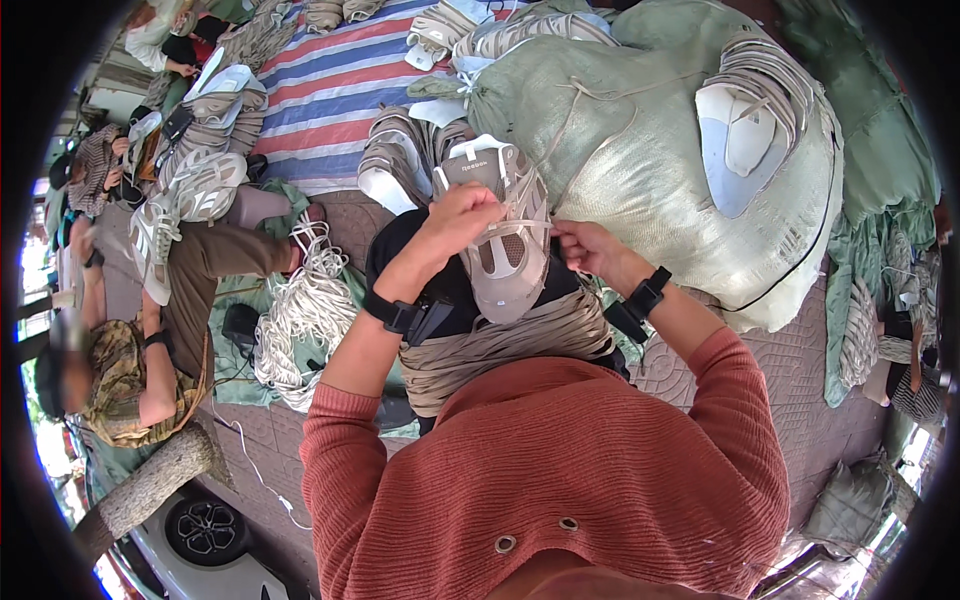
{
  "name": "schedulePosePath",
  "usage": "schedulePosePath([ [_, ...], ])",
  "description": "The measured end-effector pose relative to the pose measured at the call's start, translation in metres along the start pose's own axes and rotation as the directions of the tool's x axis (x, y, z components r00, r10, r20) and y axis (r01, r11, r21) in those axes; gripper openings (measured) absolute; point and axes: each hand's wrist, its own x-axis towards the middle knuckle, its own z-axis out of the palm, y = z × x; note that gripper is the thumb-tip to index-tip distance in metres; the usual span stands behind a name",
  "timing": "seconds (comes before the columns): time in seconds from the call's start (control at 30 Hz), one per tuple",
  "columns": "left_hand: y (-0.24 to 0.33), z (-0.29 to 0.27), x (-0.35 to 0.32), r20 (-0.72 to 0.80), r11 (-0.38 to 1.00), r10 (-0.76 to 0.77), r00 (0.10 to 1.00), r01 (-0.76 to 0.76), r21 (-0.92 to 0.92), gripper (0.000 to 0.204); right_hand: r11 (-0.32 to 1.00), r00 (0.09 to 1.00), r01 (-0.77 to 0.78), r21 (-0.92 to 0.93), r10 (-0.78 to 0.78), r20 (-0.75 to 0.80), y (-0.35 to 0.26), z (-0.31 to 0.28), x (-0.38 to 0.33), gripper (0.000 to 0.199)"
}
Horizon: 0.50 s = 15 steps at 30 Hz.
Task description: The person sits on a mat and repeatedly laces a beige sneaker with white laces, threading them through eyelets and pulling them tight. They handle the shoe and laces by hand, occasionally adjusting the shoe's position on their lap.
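Observation:
A beige and grey shoe upper rests on my lap, its toe toward me and its tongue pointing away. A pale shoelace runs across its lacing area. My left hand is closed over the left side of the upper, with the fingertips pinched at the lace. Just off the upper's right edge, my right hand pinches the other end of the lace between thumb and finger. A thick bundle of beige laces lies across my lap, close to my waist.
A large pale green sack stands ahead, with stacked uppers on it. Other uppers lie beyond my knees, near a striped sheet. White laces are heaped at left. Beside them sits a co-worker handling uppers.

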Motion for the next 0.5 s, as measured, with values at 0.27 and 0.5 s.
schedulePosePath([
  [0.27,-0.022,-0.106,-0.117,-0.264,0.188,-0.021,0.964,-0.256,-0.948,0.030,0.521,0.764,0.460,0.719,-0.645,-0.021,-0.041,-0.058,-0.078,0.013],
  [0.5,-0.160,-0.195,-0.332,-0.576,0.205,-0.228,0.785,-0.540,-0.817,0.028,0.213,0.500,0.808,0.550,-0.743,-0.446,-0.030,-0.260,-0.233,0.014],
])
